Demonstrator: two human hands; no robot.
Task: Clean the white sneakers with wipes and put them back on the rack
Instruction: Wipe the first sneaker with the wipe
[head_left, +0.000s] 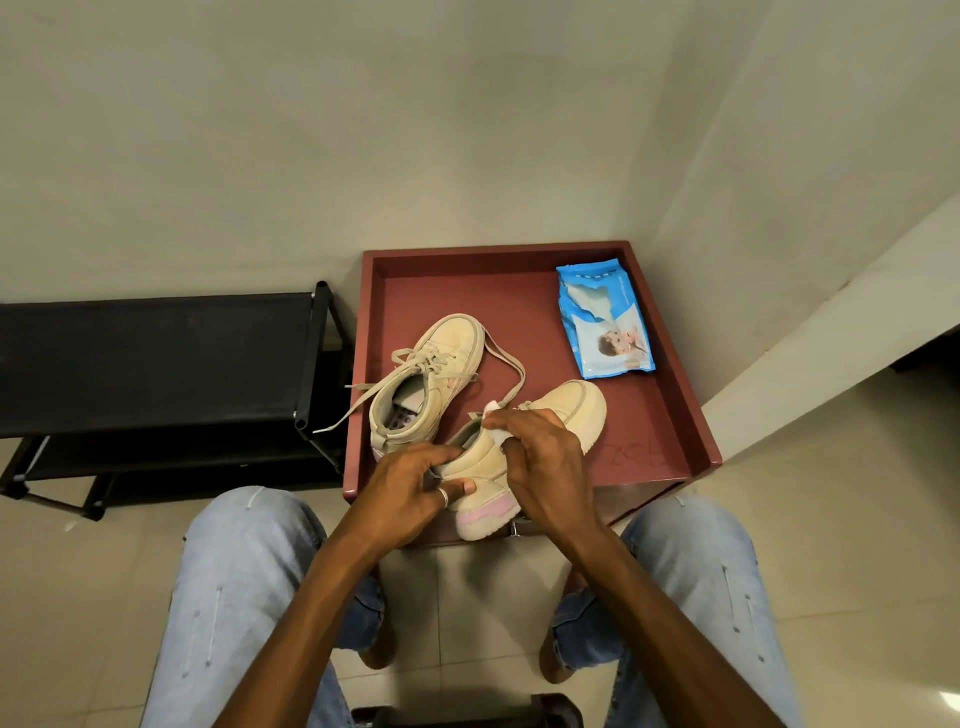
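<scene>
Two cream-white sneakers lie on a reddish-brown table (665, 415). The far sneaker (434, 376) rests on the table with its laces loose. The near sneaker (569, 410), with a pink heel patch, is tilted at the table's front edge. My left hand (410, 493) grips its heel. My right hand (540, 462) presses a white wipe (496, 434) against its collar and side. A blue pack of wipes (602, 322) lies at the table's far right, its flap open.
A black shoe rack (156, 364) stands to the left of the table, against the wall. My knees in light jeans flank the tiled floor (467, 597) below the table. A white wall edge (831, 332) runs along the right.
</scene>
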